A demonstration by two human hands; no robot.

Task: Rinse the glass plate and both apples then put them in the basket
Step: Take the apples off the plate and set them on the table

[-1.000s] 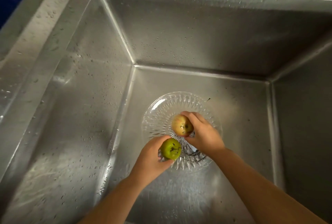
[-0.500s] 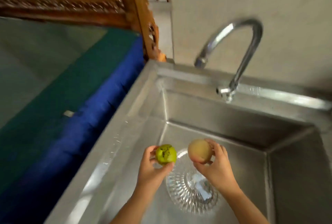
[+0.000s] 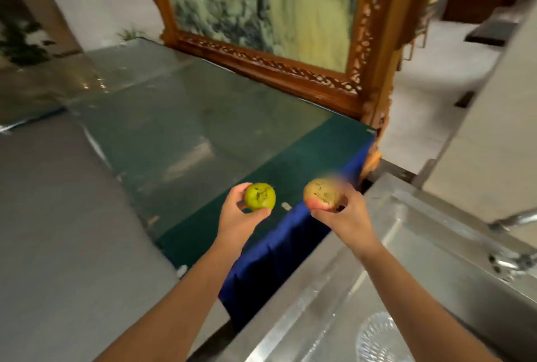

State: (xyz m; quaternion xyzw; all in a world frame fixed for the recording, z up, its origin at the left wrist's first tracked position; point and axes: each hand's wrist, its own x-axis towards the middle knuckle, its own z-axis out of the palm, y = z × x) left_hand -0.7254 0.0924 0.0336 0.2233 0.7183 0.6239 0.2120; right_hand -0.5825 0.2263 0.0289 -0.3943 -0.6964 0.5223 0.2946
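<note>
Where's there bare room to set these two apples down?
The green tabletop is bare from the carved frame to its blue skirt. The sink's flat rim is free but narrow. The basin's near corner holds the glass plate.

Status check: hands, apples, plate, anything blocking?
Left hand holds green apple; right hand holds reddish apple. Both over the blue-draped table. Glass plate in sink. No basket in view, no obstruction.

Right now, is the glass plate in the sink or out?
In: the glass plate lies inside the sink, while both hands hold apples.
</note>
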